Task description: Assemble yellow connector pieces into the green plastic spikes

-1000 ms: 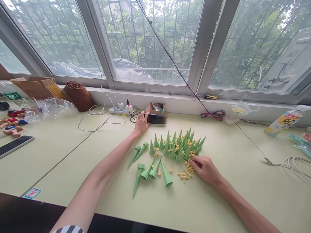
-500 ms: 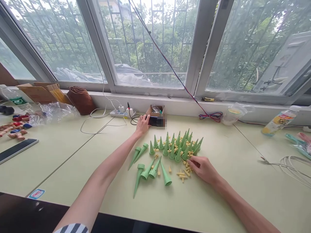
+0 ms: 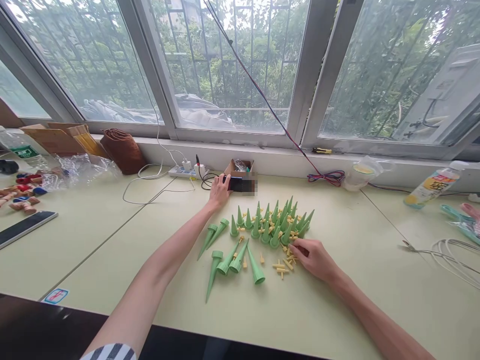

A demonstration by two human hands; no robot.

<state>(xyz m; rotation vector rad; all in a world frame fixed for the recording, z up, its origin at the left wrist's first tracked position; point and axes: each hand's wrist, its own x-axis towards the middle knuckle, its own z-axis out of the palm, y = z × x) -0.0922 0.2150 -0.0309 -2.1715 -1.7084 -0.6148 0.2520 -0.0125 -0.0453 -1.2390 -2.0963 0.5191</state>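
My left hand (image 3: 218, 192) reaches far across the pale green table (image 3: 112, 250) and rests on the end of a black device (image 3: 240, 184) by a small cardboard box (image 3: 240, 166); its fingers curl around that end. My right hand (image 3: 314, 258) lies at the edge of a cluster of green cone spikes (image 3: 275, 224), fingers bent over small yellow pieces (image 3: 283, 266). Several more green spikes (image 3: 228, 257) lie flat to the left of them.
A power strip (image 3: 183, 171) with cables sits by the window sill. A brown cloth roll (image 3: 122, 149), cardboard, clear plastic and wooden toys (image 3: 20, 195) are at far left, with a phone (image 3: 24, 226). A bottle (image 3: 431, 187), plastic cup (image 3: 362, 175) and white cable (image 3: 453, 257) are on the right.
The view shifted slightly; both hands stay where they were, the left on the black device and the right among the yellow pieces.
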